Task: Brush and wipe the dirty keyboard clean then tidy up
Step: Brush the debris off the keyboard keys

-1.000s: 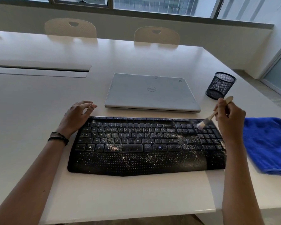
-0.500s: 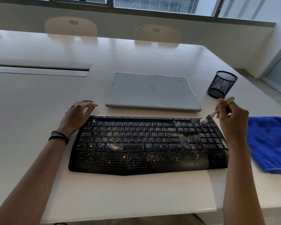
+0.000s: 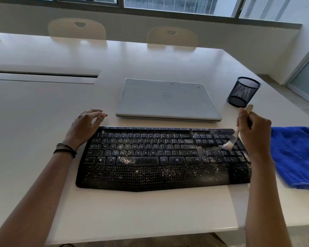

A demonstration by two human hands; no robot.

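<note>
A black keyboard (image 3: pixel 150 161) speckled with pale crumbs lies on the white table (image 3: pixel 43 113) in front of me. My right hand (image 3: pixel 255 132) grips a small wooden-handled brush (image 3: pixel 229 144) above the keyboard's right end, its white bristles touching the number-pad keys. My left hand (image 3: pixel 86 125) rests at the keyboard's top-left corner, fingers loosely spread and holding nothing. A folded blue cloth (image 3: pixel 296 155) lies just right of the keyboard.
A shut silver laptop (image 3: pixel 168 100) lies behind the keyboard. A black mesh pen cup (image 3: pixel 243 91) stands at its right. Two chairs (image 3: pixel 77 28) are tucked in at the far side. The table's near edge runs close below the keyboard.
The brush has swept from the top right corner of the keyboard down onto the number-pad keys. My left hand has stayed at the top-left corner.
</note>
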